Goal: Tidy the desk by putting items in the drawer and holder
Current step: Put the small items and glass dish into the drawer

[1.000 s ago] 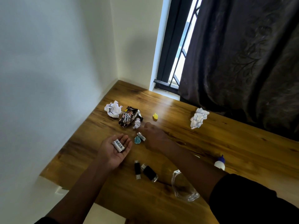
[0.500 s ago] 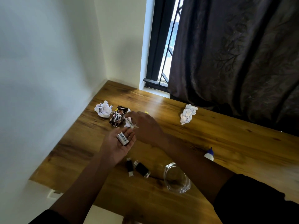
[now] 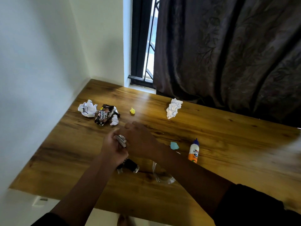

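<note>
My left hand (image 3: 112,147) is cupped around small silver-and-black batteries (image 3: 121,140) above the middle of the wooden desk (image 3: 228,136). My right hand (image 3: 141,141) lies against it, fingertips at the batteries and hidden from view. Two black USB sticks (image 3: 131,166) lie partly under my left wrist. A clear plastic holder (image 3: 162,176) lies on its side beside them. An orange-and-white glue bottle (image 3: 194,152) lies to the right, with a teal paper scrap (image 3: 174,145) next to it.
At the back left lie a crumpled white paper (image 3: 87,108), a dark snack wrapper (image 3: 105,114) and a small white paper ball (image 3: 114,120). A yellow scrap (image 3: 132,110) and another crumpled paper (image 3: 174,108) lie farther back. A dark curtain (image 3: 228,54) hangs behind.
My right hand lifted a battery off the desk and brought it to my left palm. My left hand has curled round the batteries. The view shifted left and the glue bottle shows fully.
</note>
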Demonstrator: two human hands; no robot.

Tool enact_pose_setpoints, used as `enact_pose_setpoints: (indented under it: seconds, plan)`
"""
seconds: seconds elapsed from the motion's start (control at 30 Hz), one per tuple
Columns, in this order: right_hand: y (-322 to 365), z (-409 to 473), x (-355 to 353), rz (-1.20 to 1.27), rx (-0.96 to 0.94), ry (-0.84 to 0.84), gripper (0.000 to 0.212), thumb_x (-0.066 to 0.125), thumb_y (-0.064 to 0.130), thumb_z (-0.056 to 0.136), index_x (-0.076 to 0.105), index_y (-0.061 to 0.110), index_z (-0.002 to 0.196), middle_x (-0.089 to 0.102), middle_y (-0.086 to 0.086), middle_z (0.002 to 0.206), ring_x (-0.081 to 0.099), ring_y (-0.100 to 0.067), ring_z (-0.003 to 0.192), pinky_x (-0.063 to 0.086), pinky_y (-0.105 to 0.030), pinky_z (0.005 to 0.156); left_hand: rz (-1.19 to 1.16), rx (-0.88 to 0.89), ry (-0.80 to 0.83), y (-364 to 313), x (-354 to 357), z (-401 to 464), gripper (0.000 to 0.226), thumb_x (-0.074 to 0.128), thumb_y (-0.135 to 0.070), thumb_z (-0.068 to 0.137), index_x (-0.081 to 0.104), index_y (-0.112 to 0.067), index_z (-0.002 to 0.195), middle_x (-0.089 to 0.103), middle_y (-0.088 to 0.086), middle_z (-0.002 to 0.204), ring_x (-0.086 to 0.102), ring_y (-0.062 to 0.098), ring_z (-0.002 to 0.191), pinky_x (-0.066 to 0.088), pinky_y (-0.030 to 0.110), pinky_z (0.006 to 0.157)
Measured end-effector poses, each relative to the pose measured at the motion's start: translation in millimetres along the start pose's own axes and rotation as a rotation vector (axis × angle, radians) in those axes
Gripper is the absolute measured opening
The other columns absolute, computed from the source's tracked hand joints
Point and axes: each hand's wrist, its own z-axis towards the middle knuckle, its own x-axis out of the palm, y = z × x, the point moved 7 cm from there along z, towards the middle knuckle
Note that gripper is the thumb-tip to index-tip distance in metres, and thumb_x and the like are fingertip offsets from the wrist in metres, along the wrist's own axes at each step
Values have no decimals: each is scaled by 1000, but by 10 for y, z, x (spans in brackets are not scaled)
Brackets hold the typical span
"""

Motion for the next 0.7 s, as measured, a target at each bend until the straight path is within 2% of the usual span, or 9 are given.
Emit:
enact_pose_setpoints:
  seconds: [0.13, 0.23, 0.27, 0.33, 0.4, 0.47, 0.53, 0.7]
  plan:
    - [-107, -132, 36, 85, 31, 1, 39, 69, 24, 83, 70, 20, 122, 70, -6, 114, 61, -26, 104, 48, -43, 93, 64, -27, -42, 121, 32, 13, 25, 49, -29, 96, 71, -16, 98, 70, 2, 87, 70, 18, 85, 56, 28, 62]
    - [-199, -259, -58, 166, 73, -38, 36, 68, 16, 80, 73, 16, 116, 72, -4, 111, 64, -24, 100, 50, -40, 90, 14, -17, 15, 225, 150, -38, 26, 58, -24, 98, 66, -11, 119, 74, -1, 84, 70, 13, 79, 56, 24, 64]
    - [-233, -304, -106, 193, 86, -61, 35, 63, 16, 81, 73, 15, 115, 73, -4, 109, 65, -23, 98, 51, -38, 88, -6, 8, 31, 244, 190, -47, 22, 57, -18, 100, 64, -8, 118, 74, -5, 79, 70, 8, 75, 56, 20, 66]
    - [-365, -405, -168, 245, 154, -112, 35, 56, 16, 85, 73, 15, 116, 73, -5, 111, 65, -22, 101, 51, -34, 89, -67, 22, 9, 317, 179, -53, 9, 60, -13, 100, 59, -8, 108, 69, -6, 72, 65, 5, 67, 56, 17, 64]
    - [-517, -529, -220, 286, 237, -150, 32, 58, 11, 88, 73, 15, 116, 71, -4, 115, 62, -19, 108, 49, -30, 92, -130, 10, -45, 392, 134, -86, 14, 69, -20, 94, 60, -10, 94, 61, -1, 74, 59, 9, 69, 56, 21, 63]
    - [-645, -662, -271, 309, 289, -181, 34, 55, 8, 87, 72, 19, 115, 71, 1, 114, 63, -17, 106, 52, -33, 91, -129, 11, -43, 452, 127, -110, 21, 71, -24, 93, 58, -12, 81, 57, -1, 72, 54, 9, 67, 53, 20, 58]
    - [-743, -776, -295, 341, 322, -179, 34, 55, 6, 88, 72, 19, 115, 71, 4, 112, 64, -12, 101, 53, -30, 88, -97, 16, -36, 534, 155, -179, 25, 70, -26, 93, 57, -14, 75, 54, -3, 68, 51, 8, 63, 49, 18, 52]
    - [-812, -1060, -231, 351, 378, -116, 30, 57, 17, 92, 71, 26, 116, 70, 6, 114, 63, -10, 98, 41, -22, 76, -76, 9, -74, 813, 109, -376, 30, 67, -27, 94, 53, -16, 71, 49, -3, 62, 45, 9, 57, 42, 19, 44]
